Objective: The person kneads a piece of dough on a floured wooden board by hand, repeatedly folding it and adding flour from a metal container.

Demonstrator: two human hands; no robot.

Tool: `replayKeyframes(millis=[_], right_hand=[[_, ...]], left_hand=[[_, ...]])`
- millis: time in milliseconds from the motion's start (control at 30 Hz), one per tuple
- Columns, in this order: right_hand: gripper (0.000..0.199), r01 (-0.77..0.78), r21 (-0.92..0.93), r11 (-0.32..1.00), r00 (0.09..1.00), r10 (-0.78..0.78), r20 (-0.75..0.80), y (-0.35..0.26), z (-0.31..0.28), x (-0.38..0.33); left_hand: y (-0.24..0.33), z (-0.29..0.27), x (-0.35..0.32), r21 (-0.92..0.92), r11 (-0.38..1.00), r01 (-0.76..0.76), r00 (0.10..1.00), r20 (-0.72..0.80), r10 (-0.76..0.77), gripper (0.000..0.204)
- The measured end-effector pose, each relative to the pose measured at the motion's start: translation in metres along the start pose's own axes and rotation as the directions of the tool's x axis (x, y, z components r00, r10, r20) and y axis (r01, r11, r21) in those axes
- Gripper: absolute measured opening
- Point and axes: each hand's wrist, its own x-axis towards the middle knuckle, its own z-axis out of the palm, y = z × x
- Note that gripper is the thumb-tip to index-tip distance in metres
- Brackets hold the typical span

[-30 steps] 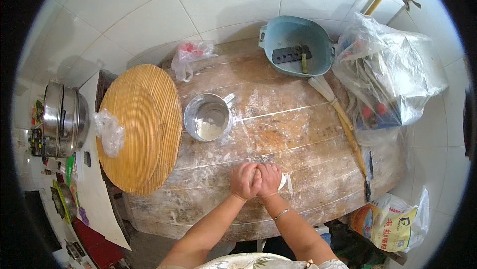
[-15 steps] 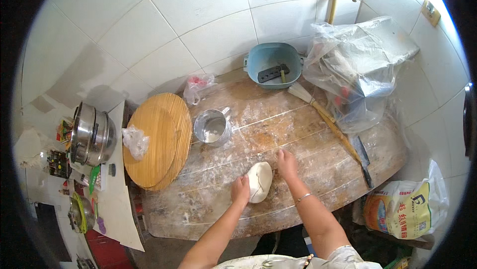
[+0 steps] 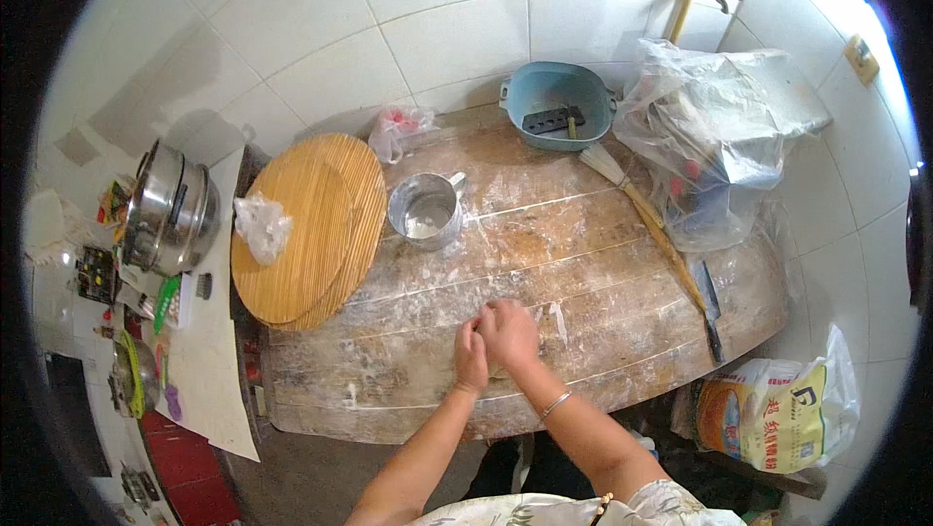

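Beyond our left hand [image 3: 471, 356] we see the cup [image 3: 425, 211], well apart from it. That hand's fingers lie close together, against the right; we cannot tell whether they grip. Between our wrists, a pale sliver of dough [image 3: 497, 372] seems to show on the table [image 3: 622, 332], mostly hidden. We judge it soft, pliable, and best held broadly with both palms. Our right hand [image 3: 510, 335] curls over, its grip hidden too.

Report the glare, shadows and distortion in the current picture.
Head view: bluish-white glare at the upper right rim; head view: highlights on the large clear plastic cover; head view: soft shadows across the tiled wall at left; head view: the wooden table bows, fisheye-fashion.
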Motion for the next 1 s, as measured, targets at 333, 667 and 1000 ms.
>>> replayKeyframes(millis=[333, 667, 1000], right_hand=[[0.043, 0.451, -0.119, 0.885, 0.892, -0.441, 0.097, 0.041, 0.024, -0.022], [0.021, 0.283, -0.155, 0.946, 0.958, -0.272, 0.094, 0.042, 0.043, 0.037], [0.038, -0.353, 0.382, 0.854, 0.933, 0.29, 0.215, 0.012, 0.007, 0.039]], left_hand=[[0.001, -0.003, 0.005, 0.364, 0.9, -0.239, 0.968, 0.016, 0.25, 0.073], [-0.018, 0.0, 0.081, 0.43, 0.898, -0.092, 0.989, -0.068, 0.134, 0.028], [-0.028, -0.018, 0.066, -0.337, 0.894, 0.295, 0.951, 0.014, -0.309, 0.051]])
